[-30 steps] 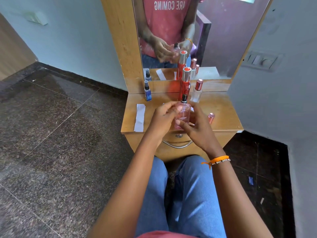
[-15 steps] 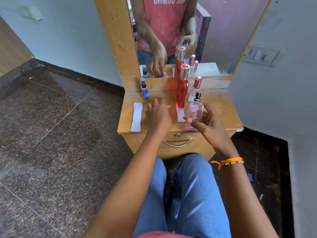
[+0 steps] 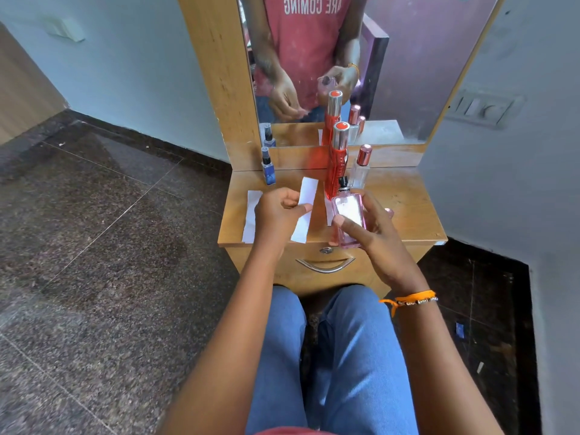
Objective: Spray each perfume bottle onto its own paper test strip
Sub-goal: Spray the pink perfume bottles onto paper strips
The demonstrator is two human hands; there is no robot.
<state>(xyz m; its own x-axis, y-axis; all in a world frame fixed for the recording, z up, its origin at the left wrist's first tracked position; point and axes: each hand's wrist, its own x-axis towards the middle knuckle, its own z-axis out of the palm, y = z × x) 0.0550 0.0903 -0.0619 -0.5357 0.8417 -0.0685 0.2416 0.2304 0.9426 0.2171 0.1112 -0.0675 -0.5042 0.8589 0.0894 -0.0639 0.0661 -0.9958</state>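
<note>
Pink bottle (image 3: 347, 215) (uncapped) in right hand (image 3: 376, 233)

Soft, even daylight filled the room; its source lay outside the view. The pink perfume bottle (image 3: 347, 215) carried a white glare patch on its flat face, and the tall red bottle (image 3: 335, 164) cast a reddish glow onto the wooden backboard (image 3: 298, 158) beside it. The mirror (image 3: 408, 73) looked hazy and smeared. Wide-angle distortion bowed the floor tiles (image 3: 94, 246) and walls toward the edges. The centre was fairly sharp; the nearest forearms and knees were softer.
</note>
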